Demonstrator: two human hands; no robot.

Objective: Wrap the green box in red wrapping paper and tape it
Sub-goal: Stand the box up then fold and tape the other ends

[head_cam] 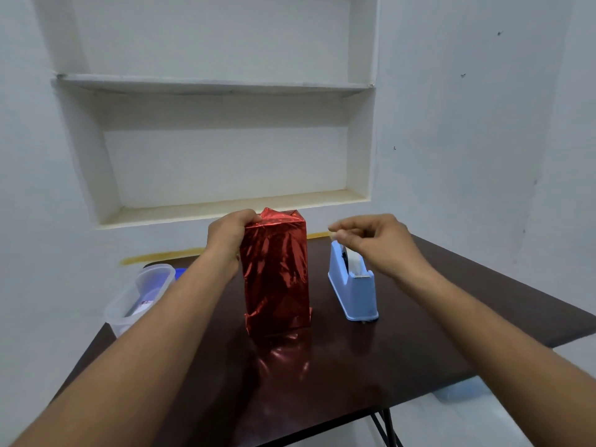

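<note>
My left hand (pixel 230 235) grips the folded top of the box, which stands upright mid-tabletop (pixel 435 333) fully covered in red wrapping paper (pixel 275 275); no green shows. My right hand (pixel 371 241) pinches what looks like a tape piece above the blue tape dispenser (pixel 353 285). I judge only the end flaps remain to tape.

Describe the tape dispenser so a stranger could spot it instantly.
On the dark table, look right of the upright red-wrapped box. The tape dispenser stands there under the right hand. It is the only pale blue wedge-shaped thing on the table.
</note>
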